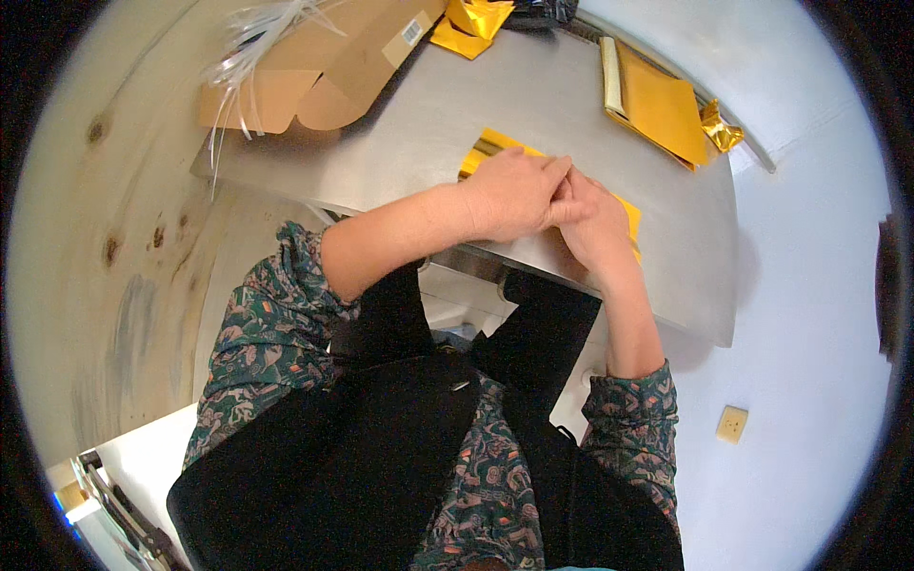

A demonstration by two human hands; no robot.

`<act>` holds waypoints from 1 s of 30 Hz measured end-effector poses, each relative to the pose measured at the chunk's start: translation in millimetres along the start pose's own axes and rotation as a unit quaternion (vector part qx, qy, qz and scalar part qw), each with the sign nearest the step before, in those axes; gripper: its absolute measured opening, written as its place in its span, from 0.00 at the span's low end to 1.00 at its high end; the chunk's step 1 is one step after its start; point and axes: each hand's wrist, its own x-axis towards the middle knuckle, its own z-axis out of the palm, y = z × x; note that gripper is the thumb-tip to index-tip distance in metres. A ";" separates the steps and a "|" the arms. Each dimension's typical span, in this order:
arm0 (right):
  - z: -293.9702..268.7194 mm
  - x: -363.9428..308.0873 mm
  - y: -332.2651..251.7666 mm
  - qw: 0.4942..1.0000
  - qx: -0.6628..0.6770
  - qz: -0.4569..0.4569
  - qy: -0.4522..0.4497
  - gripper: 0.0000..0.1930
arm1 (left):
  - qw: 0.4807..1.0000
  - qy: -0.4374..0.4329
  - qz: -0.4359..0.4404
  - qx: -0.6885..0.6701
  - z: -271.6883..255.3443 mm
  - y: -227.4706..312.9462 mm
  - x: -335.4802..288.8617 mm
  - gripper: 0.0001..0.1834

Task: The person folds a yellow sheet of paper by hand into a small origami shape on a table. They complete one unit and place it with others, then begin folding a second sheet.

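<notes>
Closest to the camera, the person's patterned sleeves and black apron fill the lower view, and both forearms reach up to the near edge of a metal table [571, 105]. Both hands meet there over a gold foil sheet [495, 145] that lies flat on the steel, near the table's front edge. The left hand [514, 195] rests palm down on the sheet with its fingers curled and close together. The right hand [595, 224] presses in against it, fingers bent and tucked to the left hand's fingertips. Whether either hand pinches a fold of the foil cannot be told, since the hands cover most of it.

Judging by its shine and thinness, the sheet is very light, limp and slick. It would likely crease or tear under a hard pull, so a soft pinch at a free corner or edge looks the safest hold.

Farther back on the right lies a stack of gold foil sheets [662, 105] with a crumpled gold scrap [722, 133] beside it. At the far left sit flattened cardboard boxes [324, 71] and a bundle of clear plastic strips [243, 57]. More crumpled gold foil [471, 24] lies at the far edge.
</notes>
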 end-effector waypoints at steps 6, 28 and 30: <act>8.1 -7.6 5.5 0.999 0.009 -0.013 0.049 0.23 | 0.988 0.013 0.062 0.138 29.9 -4.9 -27.3 0.60; 17.1 -11.6 6.7 0.998 0.027 0.006 0.061 0.24 | 0.983 0.038 0.027 0.178 -10.9 -32.3 -46.2 0.38; 17.9 -10.6 8.3 0.998 0.024 0.001 0.063 0.24 | 0.988 0.043 0.072 0.128 -13.6 -33.0 -25.3 0.31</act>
